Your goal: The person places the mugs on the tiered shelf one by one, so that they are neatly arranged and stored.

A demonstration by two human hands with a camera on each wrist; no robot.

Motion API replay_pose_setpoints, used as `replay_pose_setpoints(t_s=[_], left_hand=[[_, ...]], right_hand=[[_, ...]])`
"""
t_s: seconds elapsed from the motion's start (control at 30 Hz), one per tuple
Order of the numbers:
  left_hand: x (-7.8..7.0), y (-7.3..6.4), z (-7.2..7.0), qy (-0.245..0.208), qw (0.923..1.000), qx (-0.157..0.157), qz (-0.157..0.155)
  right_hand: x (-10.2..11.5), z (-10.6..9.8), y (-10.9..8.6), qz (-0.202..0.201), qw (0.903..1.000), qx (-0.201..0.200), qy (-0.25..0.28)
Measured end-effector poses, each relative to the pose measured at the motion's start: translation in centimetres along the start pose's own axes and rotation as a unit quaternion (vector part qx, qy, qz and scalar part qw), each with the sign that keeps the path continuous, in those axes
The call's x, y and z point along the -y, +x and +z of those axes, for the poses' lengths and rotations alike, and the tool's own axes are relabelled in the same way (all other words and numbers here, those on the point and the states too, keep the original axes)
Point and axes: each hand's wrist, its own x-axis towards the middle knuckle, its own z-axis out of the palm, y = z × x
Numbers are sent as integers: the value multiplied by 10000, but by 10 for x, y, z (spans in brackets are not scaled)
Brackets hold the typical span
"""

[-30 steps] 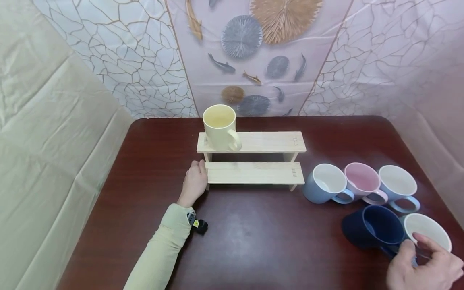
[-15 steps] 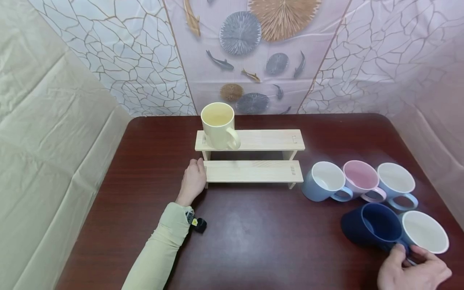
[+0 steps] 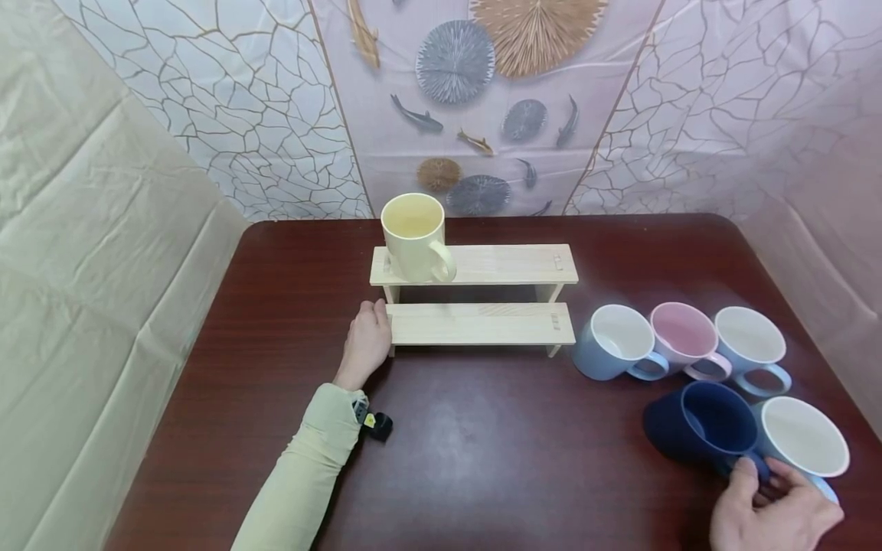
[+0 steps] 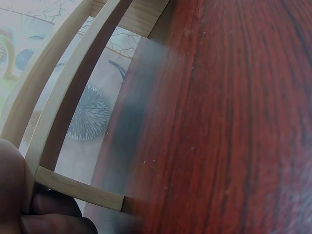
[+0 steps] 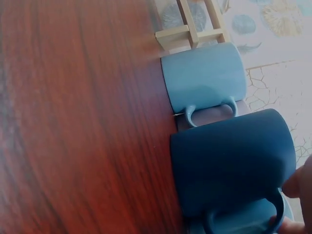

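Note:
At the lower right, my right hand (image 3: 775,509) pinches the handle of a dark blue mug (image 3: 671,432) between thumb and fingers. This mug (image 5: 234,161) stands upright on the table in the right wrist view, its handle toward the fingertips. My left hand (image 3: 367,344) grips the left end of the lower step of a pale wooden two-step shelf (image 3: 475,324). In the left wrist view the thumb (image 4: 12,183) lies against the board and curled fingers show behind its leg. On the shelf's upper step, at the left, stands a cream mug (image 3: 413,237).
A light blue mug (image 3: 613,344), a pink mug (image 3: 684,340) and another light blue mug (image 3: 751,344) form a row right of the shelf. A further white-lined blue mug (image 3: 805,436) stands close beside the dark blue one. A patterned cloth (image 3: 276,115) hangs behind the table.
My right hand has moved left and closed its fingers on the dark blue mug's handle. The left hand stays on the shelf. The whole view has shifted slightly.

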Motion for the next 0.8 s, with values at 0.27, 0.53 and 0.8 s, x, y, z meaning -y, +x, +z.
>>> replay_pose_setpoints(t_s=[0.27,0.53,0.8], left_hand=[[0,0,0,13,10000,-14,-4],[-1,0,0,25,10000,-1,-46],[-1,-1,-1,24,10000,30,-43]], right_hand=[[-4,-3,3,-470,9971,594,-66],[-10,-11,8,-913,9852,1451,-29],[-16,-14,14,-1050,9667,2250,619]])
